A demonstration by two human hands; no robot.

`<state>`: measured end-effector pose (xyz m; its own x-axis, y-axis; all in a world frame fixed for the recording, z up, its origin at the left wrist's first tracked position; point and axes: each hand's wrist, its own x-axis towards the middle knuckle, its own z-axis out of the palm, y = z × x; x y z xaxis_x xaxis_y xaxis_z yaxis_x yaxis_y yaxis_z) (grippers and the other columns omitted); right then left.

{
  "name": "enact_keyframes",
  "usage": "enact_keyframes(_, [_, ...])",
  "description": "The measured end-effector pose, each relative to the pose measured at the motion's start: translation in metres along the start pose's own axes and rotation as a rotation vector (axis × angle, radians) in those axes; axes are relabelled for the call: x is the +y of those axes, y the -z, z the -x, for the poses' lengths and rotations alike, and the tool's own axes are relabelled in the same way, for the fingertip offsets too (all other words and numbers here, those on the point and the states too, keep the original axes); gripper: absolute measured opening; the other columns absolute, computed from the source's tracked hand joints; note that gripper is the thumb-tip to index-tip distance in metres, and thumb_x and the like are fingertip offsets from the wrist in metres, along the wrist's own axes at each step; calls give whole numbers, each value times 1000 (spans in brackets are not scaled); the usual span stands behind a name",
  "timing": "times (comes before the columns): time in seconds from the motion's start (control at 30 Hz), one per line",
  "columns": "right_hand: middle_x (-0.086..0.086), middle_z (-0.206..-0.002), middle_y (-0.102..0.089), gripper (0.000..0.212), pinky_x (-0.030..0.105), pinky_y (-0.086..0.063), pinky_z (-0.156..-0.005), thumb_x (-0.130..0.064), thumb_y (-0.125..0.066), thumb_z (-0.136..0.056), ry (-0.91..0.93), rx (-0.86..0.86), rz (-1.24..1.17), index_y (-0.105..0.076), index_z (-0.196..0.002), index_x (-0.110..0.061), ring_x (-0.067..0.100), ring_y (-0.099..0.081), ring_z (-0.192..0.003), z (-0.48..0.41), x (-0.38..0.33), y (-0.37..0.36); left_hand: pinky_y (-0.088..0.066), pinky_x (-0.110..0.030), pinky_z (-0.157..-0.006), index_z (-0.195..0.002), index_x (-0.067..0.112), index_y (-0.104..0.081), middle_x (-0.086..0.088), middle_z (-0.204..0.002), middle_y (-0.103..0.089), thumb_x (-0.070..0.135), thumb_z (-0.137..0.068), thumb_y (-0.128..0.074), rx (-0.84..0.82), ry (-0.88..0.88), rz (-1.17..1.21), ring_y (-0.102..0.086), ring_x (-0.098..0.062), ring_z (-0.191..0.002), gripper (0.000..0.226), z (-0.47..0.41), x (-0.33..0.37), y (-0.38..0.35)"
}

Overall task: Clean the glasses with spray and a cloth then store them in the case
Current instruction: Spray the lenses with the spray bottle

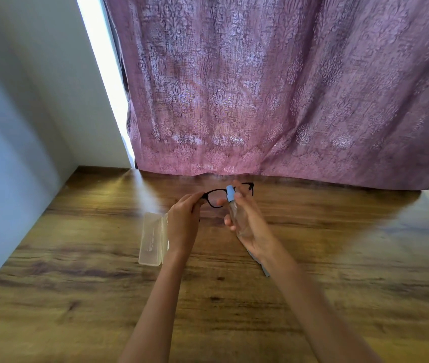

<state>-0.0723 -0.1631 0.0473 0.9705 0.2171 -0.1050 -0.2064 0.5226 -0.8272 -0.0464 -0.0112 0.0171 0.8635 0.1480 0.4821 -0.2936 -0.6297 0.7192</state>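
Head view: both hands raised over the wooden tabletop [77,284], in front of a purple patterned curtain [260,87]; pale wall [25,100] at left. The left hand [182,221] holds the black-framed glasses [214,197] off the tabletop, its fingers [195,199] pinched on the frame's left corner; the lenses face the spray bottle [235,214]. The right hand [251,227] grips this clear bottle, fingers [230,221] curled round its body, one fingertip at the top of the blue cap [230,193]; the cap is just beside the frame's middle, overlapping it in this view. The translucent case [151,239] lies flat on the tabletop, just left of the left wrist; whether its lid is open cannot be told. A grey-blue cloth [265,269] lies on the tabletop under the right wrist, mostly hidden.
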Motion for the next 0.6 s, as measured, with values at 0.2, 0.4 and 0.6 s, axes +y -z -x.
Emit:
enact_keyframes(0.2, [9,-76,-65,30,23,-39,-35,-33,-62,-91,152,118,592,-53,-109,-56,14,-52,-42,1,7,-3,-54,-35,-71,-104,10,-73,-5,-100,-73,9,-87,-64,4,12,1,-69,-23,-85,19,1,-1,-1])
enact_keyframes(0.4, [-15,-65,-53,46,13,-41,-50,-20,-65,-87,487,169,1201,-46,-125,-38,1,-54,-54,-6,11,-2,-55,-37,-71,-104,13,-73,-3,-101,-74,10,-87,-64,13,19,8,-69,-22,-86,20,0,-4,-1])
enact_keyframes(0.6, [-2,-84,-60,53,30,-56,-65,-8,-67,-83,492,205,1353,-46,-128,-28,8,-60,-66,-11,4,-5,-55,-38,-71,-104,13,-73,-4,-101,-74,9,-85,-65,13,24,5,-69,-23,-85,20,1,-6,-1])
